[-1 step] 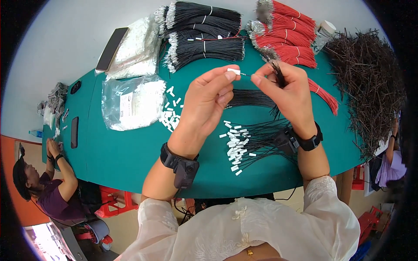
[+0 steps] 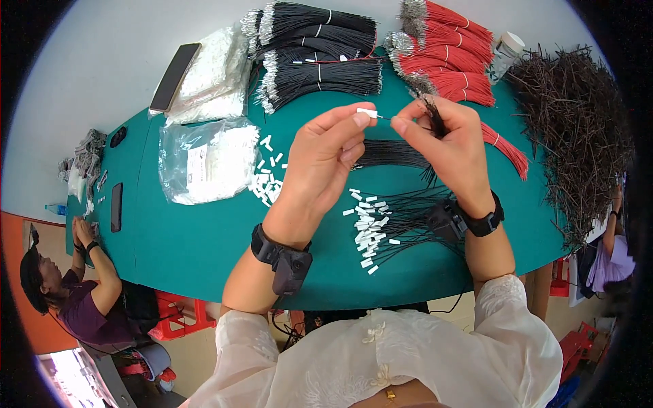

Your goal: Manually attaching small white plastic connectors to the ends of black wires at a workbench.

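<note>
My left hand (image 2: pixel 325 139) pinches a small white connector housing (image 2: pixel 367 113) between thumb and fingertips. Facing it, my right hand (image 2: pixel 442 132) pinches the end of a thin black wire (image 2: pixel 385 118) that meets the housing; how deep it sits cannot be made out. A bunch of black wires (image 2: pixel 433 117) is also gripped in the right hand, partly hidden by its fingers. Beneath the hands lies a bundle of black wires (image 2: pixel 394 154). Closer to me, black wires with white housings on their ends (image 2: pixel 369 234) fan out on the green table (image 2: pixel 204 234).
Loose white housings (image 2: pixel 265 180) spill from a clear bag (image 2: pixel 180 166) at left. Further back are stacked bags (image 2: pixel 211 75) with a phone (image 2: pixel 175 77), tied black wire bundles (image 2: pixel 323 75) and red ones (image 2: pixel 452 61). A dark tangled heap (image 2: pixel 578 136) stands right. Another person (image 2: pixel 88 292) sits far left.
The white housing has shifted very slightly toward my right hand, and less of the bare wire tip shows. Nothing else visibly differs.
</note>
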{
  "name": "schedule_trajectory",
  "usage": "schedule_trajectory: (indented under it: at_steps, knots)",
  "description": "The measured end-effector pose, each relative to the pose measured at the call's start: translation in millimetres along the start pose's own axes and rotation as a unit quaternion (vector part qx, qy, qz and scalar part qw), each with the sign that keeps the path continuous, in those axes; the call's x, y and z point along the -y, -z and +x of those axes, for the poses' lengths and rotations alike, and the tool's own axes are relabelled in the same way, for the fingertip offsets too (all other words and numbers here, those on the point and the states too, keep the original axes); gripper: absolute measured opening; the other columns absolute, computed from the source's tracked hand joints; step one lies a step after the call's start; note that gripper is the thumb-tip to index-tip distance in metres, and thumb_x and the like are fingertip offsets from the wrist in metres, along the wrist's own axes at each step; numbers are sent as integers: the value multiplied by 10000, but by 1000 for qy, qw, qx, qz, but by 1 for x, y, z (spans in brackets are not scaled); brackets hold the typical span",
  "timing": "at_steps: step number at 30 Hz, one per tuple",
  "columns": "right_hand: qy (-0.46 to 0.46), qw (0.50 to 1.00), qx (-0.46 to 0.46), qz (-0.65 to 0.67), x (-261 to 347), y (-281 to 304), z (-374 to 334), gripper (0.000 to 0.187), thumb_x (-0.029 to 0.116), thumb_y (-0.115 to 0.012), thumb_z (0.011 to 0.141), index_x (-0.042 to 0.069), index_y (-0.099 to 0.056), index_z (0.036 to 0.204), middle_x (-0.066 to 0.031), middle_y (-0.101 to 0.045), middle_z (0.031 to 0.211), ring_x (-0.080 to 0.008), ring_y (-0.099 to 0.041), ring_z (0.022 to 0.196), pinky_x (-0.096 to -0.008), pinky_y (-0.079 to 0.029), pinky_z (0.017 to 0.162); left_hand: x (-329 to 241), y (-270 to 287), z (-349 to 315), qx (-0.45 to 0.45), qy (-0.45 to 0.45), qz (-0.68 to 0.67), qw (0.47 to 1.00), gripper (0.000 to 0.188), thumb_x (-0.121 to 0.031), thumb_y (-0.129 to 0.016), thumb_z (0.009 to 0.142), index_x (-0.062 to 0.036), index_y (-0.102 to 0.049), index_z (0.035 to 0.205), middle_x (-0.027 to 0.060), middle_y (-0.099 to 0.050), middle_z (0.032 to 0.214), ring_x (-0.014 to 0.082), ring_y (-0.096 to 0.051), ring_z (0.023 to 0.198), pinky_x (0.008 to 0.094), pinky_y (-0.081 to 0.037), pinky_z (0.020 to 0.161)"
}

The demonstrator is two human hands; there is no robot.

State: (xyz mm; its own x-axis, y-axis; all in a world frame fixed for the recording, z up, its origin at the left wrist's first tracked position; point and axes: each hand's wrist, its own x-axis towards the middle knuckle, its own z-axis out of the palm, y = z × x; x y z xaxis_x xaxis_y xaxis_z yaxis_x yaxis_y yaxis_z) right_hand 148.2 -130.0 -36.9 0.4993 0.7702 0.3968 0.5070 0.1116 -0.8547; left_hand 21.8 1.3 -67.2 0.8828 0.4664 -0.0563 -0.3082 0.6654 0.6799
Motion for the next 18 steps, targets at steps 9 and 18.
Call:
schedule_trajectory:
  at_steps: [9, 18]
  knots:
    - [7, 1000, -10, 16, -2, -9, -2, 68, 50, -691, 837, 10, -638, 821, 97, -402, 604, 2, -305, 543, -208, -201, 474, 6, -3, -2, -21, -25, -4, 999, 216, -45, -647, 876, 58, -631, 1065, 41, -639, 855, 30, -405, 607, 186, -339, 530]
    - [13, 999, -10, 35, -6, -17, -3, 73, 60, -693, 841, 7, -645, 831, 90, -404, 611, 0, -314, 556, -211, -207, 480, 7, -6, -4, -33, -37, 8, 999, 187, -45, -643, 875, 56, -644, 1032, 43, -636, 851, 36, -408, 606, 192, -342, 527]
